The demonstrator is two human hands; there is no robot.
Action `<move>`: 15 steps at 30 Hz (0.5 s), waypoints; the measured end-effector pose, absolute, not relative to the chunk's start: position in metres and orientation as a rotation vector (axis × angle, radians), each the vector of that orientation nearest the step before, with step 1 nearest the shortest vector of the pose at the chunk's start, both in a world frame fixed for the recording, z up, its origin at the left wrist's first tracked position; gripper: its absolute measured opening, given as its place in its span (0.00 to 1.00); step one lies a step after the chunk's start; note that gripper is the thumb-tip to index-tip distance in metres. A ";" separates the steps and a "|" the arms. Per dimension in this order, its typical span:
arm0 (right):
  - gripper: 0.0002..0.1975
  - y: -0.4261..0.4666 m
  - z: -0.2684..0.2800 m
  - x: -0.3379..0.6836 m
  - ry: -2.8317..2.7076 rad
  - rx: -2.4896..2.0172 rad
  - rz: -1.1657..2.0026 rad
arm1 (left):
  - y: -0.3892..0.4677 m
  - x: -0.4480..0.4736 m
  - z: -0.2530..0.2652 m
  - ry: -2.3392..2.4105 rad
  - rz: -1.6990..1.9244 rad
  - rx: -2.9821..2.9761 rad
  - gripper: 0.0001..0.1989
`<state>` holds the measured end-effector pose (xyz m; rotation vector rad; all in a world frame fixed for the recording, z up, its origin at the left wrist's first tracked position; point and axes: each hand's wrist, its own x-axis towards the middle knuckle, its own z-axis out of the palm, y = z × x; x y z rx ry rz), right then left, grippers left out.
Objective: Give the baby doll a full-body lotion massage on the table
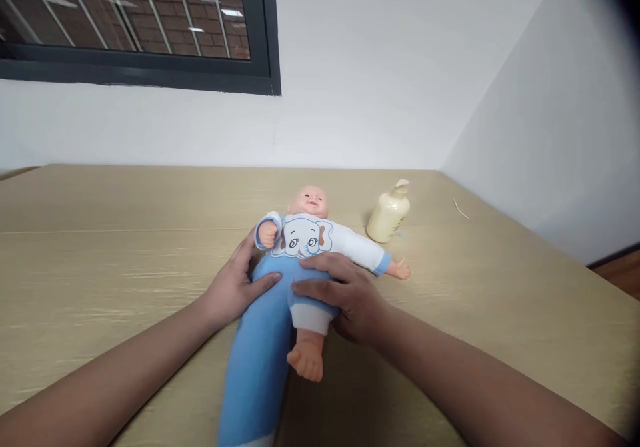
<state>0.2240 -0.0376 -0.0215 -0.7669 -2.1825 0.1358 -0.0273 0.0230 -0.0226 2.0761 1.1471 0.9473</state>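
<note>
A baby doll [305,237] lies on its back on the table, head toward the wall. It wears a white top with an elephant face and light blue trousers. My left hand [239,280] grips the doll's hip on the left side, thumb across the trousers. My right hand [353,294] is wrapped around the leg on the right, its fingers over the blue cloth. That leg is bent up, with a bare foot [307,357] below the white cuff. The other leg [257,374] stretches straight toward me, its end cut off by the frame's bottom edge.
A cream pump bottle [387,215] stands on the table right of the doll's head. The wooden table [125,254] meets a white wall [375,80] at the back, and another wall rises at right. A thin pale strand [461,208] lies near the right edge.
</note>
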 end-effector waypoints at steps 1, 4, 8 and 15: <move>0.21 -0.042 -0.020 0.222 -2.182 -0.748 0.119 | 0.022 -0.028 -0.025 1.182 0.944 2.014 0.41; 0.23 -0.060 -0.018 0.213 -2.241 -0.671 0.089 | 0.024 -0.034 -0.033 1.339 0.951 1.931 0.47; 0.23 -0.082 -0.021 0.199 -2.436 -0.622 0.066 | 0.028 -0.040 -0.040 1.345 0.969 1.927 0.47; 0.12 -0.092 -0.024 0.188 -2.582 -0.539 -0.124 | 0.027 -0.037 -0.032 1.394 0.929 1.928 0.49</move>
